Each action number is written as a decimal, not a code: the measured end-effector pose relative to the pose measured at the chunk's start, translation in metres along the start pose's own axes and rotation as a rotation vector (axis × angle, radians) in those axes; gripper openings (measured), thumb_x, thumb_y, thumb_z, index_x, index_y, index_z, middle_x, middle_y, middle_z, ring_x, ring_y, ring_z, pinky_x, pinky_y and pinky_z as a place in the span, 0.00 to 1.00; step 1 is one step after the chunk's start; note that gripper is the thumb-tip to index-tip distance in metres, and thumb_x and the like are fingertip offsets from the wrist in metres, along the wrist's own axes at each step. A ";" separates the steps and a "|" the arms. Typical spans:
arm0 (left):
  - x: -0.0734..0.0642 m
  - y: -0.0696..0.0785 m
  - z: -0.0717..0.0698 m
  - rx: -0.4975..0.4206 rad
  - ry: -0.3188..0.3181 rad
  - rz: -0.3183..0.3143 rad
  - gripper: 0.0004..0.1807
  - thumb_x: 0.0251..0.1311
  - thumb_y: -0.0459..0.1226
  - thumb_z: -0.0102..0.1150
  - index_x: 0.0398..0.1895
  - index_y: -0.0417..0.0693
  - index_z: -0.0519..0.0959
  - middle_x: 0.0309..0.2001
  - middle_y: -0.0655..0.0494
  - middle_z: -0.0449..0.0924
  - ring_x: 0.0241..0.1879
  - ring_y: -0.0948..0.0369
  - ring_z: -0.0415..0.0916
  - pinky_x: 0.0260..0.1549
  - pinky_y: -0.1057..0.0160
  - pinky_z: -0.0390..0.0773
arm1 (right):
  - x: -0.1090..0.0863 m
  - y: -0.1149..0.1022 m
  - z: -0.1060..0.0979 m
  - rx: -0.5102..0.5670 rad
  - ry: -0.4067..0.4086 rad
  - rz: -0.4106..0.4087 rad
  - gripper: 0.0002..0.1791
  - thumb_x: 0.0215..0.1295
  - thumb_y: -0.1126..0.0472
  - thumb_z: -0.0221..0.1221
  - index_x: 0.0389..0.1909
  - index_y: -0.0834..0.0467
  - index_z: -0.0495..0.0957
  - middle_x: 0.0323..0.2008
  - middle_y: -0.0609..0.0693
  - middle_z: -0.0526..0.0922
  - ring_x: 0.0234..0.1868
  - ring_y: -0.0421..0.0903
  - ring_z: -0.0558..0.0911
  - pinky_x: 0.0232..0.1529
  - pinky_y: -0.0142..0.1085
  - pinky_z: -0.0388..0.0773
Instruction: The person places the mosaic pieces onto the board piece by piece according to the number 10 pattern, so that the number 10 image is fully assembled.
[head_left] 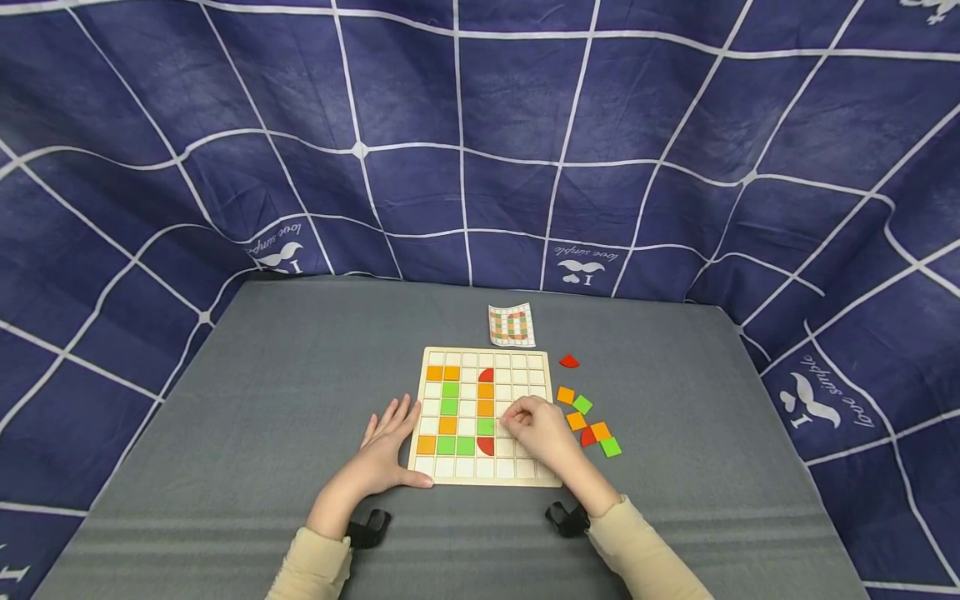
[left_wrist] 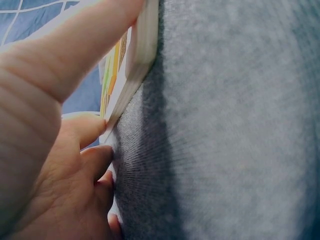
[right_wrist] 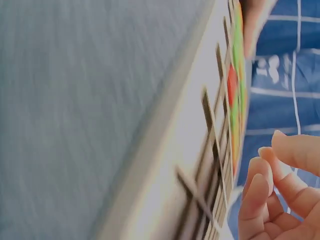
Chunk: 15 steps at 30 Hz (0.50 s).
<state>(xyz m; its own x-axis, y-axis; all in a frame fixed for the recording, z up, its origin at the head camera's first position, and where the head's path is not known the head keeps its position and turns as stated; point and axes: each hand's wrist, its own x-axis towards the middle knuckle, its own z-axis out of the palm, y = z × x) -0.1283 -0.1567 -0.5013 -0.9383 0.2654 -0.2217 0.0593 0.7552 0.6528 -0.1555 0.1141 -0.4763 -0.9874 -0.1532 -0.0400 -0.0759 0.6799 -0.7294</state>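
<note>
Well, L hand (head_left: 386, 452) spread, touching board (head_left: 465, 468); R hand (head_left: 542, 430) over it, fingertips prob. together.

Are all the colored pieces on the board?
No, several red, orange and green pieces lie on the gray table to the right of the board.

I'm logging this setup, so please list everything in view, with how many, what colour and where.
Board: one, pale, on the table
Placed squares: six orange, five green visible, on the board
Placed red pieces: two visible, red, on the board
Loose squares: three orange, two green, right of the board
Loose red pieces: two, red, right of the board
Card: one, white with coloured pattern, beyond the board
Table: one, grey, under the board
Curtain: blue with white lines, around the table
Wrist devices: two, black, nearer than the board
Sleeves: two, beige, bottom of the head view
Left hand: one, bare, at the board's left edge
Right hand: one, bare, over the board
</note>
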 end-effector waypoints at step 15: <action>-0.001 0.001 0.001 -0.007 0.014 0.003 0.70 0.29 0.45 0.85 0.77 0.41 0.51 0.79 0.41 0.40 0.79 0.43 0.34 0.74 0.38 0.32 | 0.013 0.055 -0.059 0.074 0.191 0.232 0.11 0.65 0.57 0.64 0.42 0.60 0.83 0.37 0.55 0.86 0.36 0.48 0.83 0.34 0.34 0.78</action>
<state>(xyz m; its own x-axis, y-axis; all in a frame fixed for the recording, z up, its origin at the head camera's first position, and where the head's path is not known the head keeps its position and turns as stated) -0.1274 -0.1559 -0.5010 -0.9426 0.2598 -0.2097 0.0601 0.7497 0.6590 -0.1802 0.1919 -0.4769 -0.9859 0.1425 -0.0873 0.1581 0.6257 -0.7639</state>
